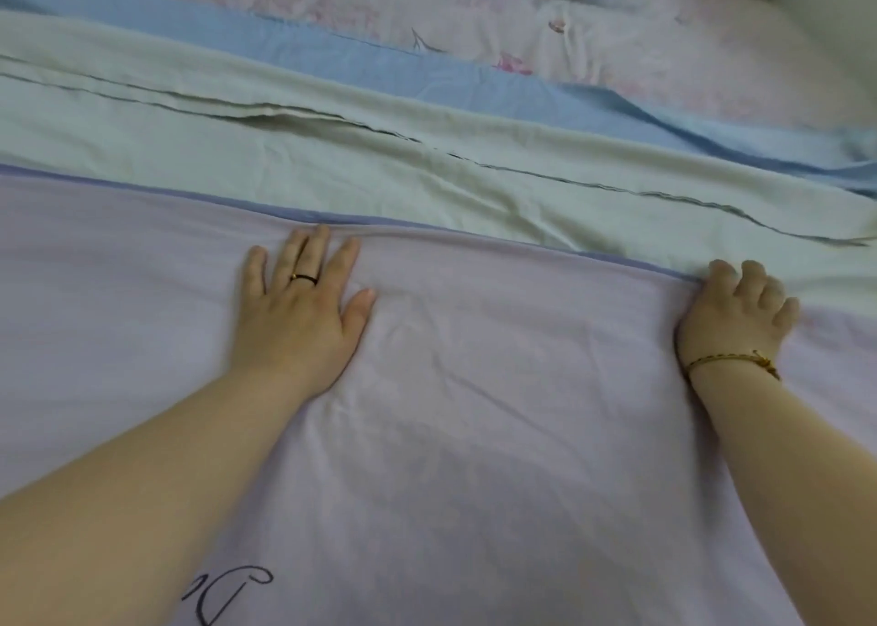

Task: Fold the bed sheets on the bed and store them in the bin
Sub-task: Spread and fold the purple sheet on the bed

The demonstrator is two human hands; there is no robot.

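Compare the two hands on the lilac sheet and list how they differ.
The left hand lies flat, fingers spread, pressing the pale lilac sheet; the right hand curls its fingers round that sheet's far edge. The left hand wears a dark ring; the right hand's wrist carries a braided gold bracelet. Both touch the sheet near its far hem.

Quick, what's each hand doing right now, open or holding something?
Left hand: open, pressed flat on the lilac sheet.
Right hand: fingers curled, seemingly gripping the lilac sheet's far edge.
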